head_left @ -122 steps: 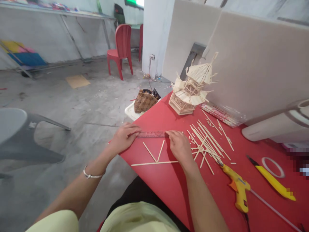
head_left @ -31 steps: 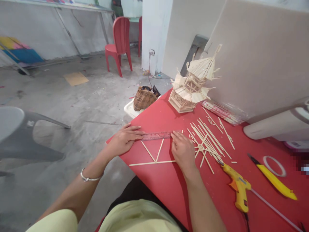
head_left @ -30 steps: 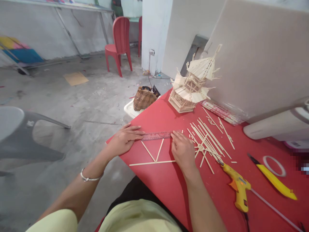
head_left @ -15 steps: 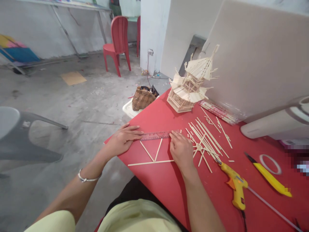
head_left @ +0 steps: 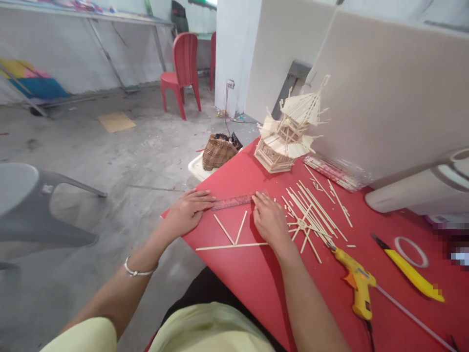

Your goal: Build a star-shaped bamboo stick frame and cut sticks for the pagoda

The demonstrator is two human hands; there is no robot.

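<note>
A clear plastic ruler [head_left: 233,201] lies across the red table, slightly tilted with its right end farther from me. My left hand [head_left: 188,211] holds its left end, fingers stretched over it and hiding that end. At the other end, the bent fingers of my right hand [head_left: 270,217] grip the ruler. Nearer to me, two short thin wooden sticks [head_left: 241,228] form a V whose point meets a long stick [head_left: 230,246]. The long stick's right end reaches my right hand.
Right of my hands lie loose sticks [head_left: 315,210] and a star-shaped stick piece [head_left: 301,224]. Beyond stands a stick pagoda model [head_left: 280,142]. A yellow glue gun [head_left: 361,283], a yellow cutter knife [head_left: 414,274] and a tape roll [head_left: 411,252] lie at right.
The ruler's right end has swung a little away from me and to the left, with my right hand on it. My left hand stays at the other end.
</note>
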